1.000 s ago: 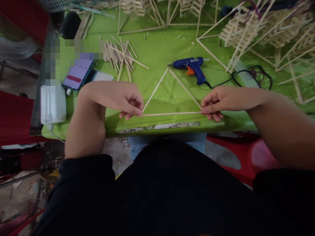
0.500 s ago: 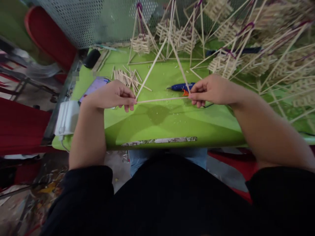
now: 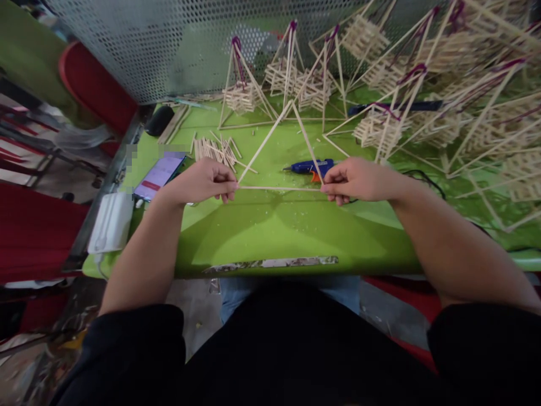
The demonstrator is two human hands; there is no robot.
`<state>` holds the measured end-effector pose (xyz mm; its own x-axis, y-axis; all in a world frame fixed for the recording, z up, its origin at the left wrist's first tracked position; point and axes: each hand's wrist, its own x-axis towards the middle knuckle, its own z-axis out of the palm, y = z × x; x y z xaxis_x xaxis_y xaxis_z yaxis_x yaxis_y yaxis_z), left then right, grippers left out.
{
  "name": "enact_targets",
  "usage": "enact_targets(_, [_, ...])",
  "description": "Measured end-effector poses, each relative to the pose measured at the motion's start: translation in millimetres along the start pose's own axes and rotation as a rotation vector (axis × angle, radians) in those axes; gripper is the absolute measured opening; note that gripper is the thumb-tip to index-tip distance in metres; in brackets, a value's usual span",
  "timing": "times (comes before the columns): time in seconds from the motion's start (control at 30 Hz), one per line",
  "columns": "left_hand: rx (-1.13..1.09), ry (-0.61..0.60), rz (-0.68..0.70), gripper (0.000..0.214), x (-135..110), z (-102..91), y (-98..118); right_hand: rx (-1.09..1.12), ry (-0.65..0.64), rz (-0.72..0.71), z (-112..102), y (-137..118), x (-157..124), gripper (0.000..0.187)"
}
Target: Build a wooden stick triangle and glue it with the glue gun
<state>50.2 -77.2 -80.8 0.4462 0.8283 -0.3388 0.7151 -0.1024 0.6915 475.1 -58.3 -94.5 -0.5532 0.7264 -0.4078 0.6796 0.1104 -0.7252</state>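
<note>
Stick triangle [image 3: 279,188] raised since earlier, base corners between fingers [image 3: 332,188]

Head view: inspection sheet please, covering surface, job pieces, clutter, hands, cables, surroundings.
Surface: green tabletop, pale-flecked, whitish strip along near edge.
Job pieces: stick triangle; glue gun partly behind it; purple-tied stick frames at rear.
Clutter: loose stick pile, smartphone, white box at left.
Hands: left hand and right hand each pinch a near corner between fingers.
Cables: white cable at white box; black cord at right.
Surroundings: perforated panel, red chair.
</note>
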Motion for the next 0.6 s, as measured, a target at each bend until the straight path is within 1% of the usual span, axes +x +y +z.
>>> enact_targets(0.17, [-0.040,-0.001,0.029,0.032,-1.1,5.6,3.8,-0.008,-0.001,0.016,-2.2,-0.6,-9.9,0.037])
enact_targets(0.4, [-0.075,-0.012,0.048,0.028,-2.6,6.4,-1.1,0.004,-0.011,-0.019,-2.3,-2.3,-13.3,0.041])
enact_targets(0.6, [-0.101,-0.036,0.062,0.027,-2.6,7.7,-1.9,0.022,0.010,-0.025,-2.7,-3.1,-16.7,0.041])
